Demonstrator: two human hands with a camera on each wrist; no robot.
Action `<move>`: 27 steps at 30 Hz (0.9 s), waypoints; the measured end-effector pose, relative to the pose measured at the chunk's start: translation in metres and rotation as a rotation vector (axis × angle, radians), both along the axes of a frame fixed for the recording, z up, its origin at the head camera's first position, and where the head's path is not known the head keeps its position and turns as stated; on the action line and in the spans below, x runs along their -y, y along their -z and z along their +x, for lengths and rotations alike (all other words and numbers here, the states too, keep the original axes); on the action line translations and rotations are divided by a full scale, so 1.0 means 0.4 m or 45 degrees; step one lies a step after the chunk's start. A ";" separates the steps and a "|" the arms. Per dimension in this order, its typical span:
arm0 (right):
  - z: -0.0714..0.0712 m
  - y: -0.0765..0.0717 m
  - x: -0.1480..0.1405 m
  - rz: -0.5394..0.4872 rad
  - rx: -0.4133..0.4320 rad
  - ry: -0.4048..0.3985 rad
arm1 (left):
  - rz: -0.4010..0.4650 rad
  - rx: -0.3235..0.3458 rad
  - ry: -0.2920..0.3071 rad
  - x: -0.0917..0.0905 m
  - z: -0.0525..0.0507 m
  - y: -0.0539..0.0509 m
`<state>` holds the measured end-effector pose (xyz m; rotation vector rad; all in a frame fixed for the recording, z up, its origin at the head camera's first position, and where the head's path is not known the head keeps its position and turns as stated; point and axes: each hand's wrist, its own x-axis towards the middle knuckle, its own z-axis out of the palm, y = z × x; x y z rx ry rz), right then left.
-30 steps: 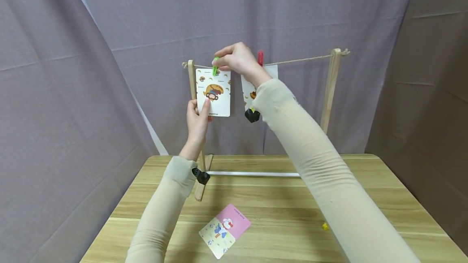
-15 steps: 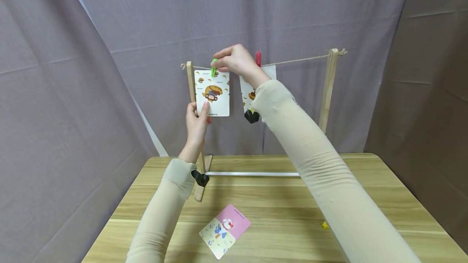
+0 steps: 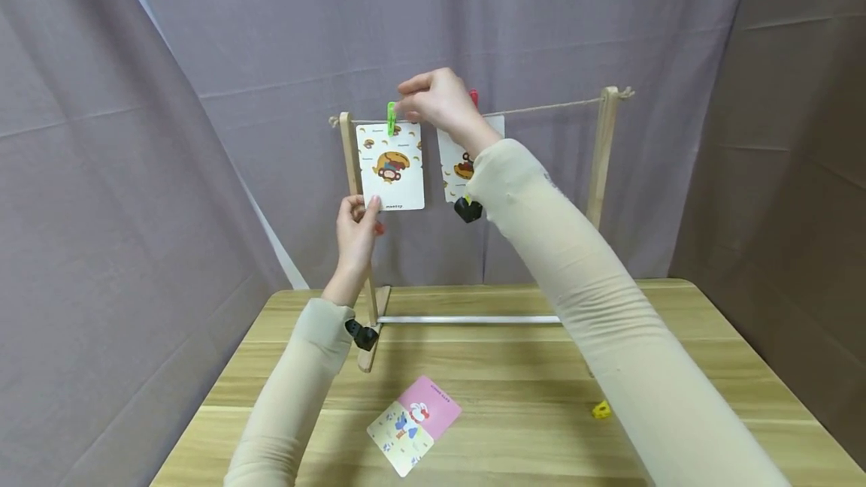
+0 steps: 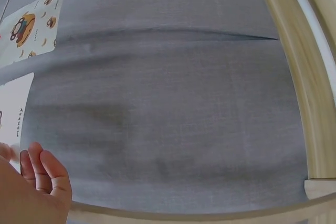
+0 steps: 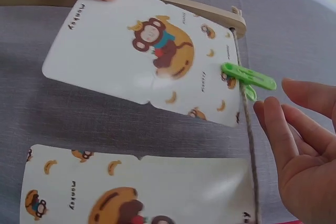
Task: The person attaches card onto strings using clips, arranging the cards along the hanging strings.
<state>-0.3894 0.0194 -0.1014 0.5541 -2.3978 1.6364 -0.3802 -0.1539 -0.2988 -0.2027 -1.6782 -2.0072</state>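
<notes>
A white monkey card hangs from the string by a green clip at its top edge. My left hand pinches the card's lower left corner, thumb in front. Just right of the green clip, my right hand is off it, thumb and fingers apart with a gap to the clip in the right wrist view. Behind my right wrist a second monkey card hangs by a red clip.
The string runs between two wooden posts, with a white bar low between them. On the table lie a pink and yellow card and a yellow clip. Grey curtains stand behind.
My right hand has let go of the green clip, which stays on the card and string. My left hand has slid slightly down and left along the card. The view has shifted a little.
</notes>
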 end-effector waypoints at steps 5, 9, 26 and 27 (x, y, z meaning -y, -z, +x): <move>0.008 -0.017 -0.008 -0.003 -0.023 0.021 | 0.003 -0.003 -0.003 0.010 0.005 0.003; 0.015 -0.030 -0.017 0.014 -0.047 0.046 | -0.029 -0.008 -0.019 0.018 0.005 0.008; 0.047 -0.077 -0.092 -0.007 -0.125 0.102 | -0.085 0.039 -0.002 0.049 0.016 0.005; 0.049 -0.078 -0.099 -0.003 -0.133 0.112 | -0.086 0.043 0.000 0.050 0.017 0.004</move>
